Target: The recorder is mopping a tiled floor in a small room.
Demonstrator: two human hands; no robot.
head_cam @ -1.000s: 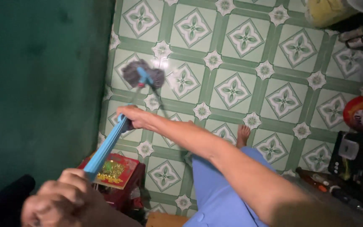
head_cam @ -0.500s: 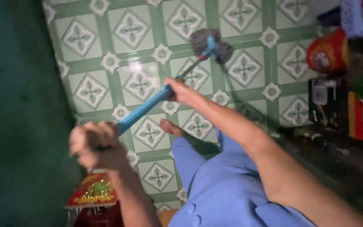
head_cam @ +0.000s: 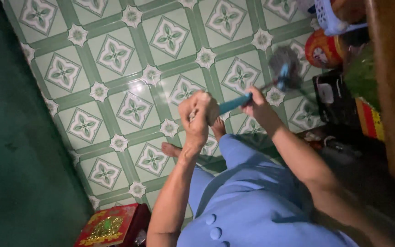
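a person in blue clothes grips a blue-handled mop (head_cam: 236, 103) with both bare hands above a green patterned tile floor (head_cam: 115, 55). the left hand (head_cam: 198, 114) is a closed fist around the top end of the handle; the right hand (head_cam: 258, 106) is wrapped around the handle further down, fingers curled shut on it. the grey mop head (head_cam: 285, 64), blurred, sits over the tiles near a red-and-orange round container (head_cam: 324, 49) and a dark box (head_cam: 332, 96). two bare feet (head_cam: 172, 149) stand on the floor below the hands. a red and gold box (head_cam: 108, 226) lies at the lower left beside a dark green wall (head_cam: 14, 174). a pale blue basket (head_cam: 330, 18) shows at the upper right.
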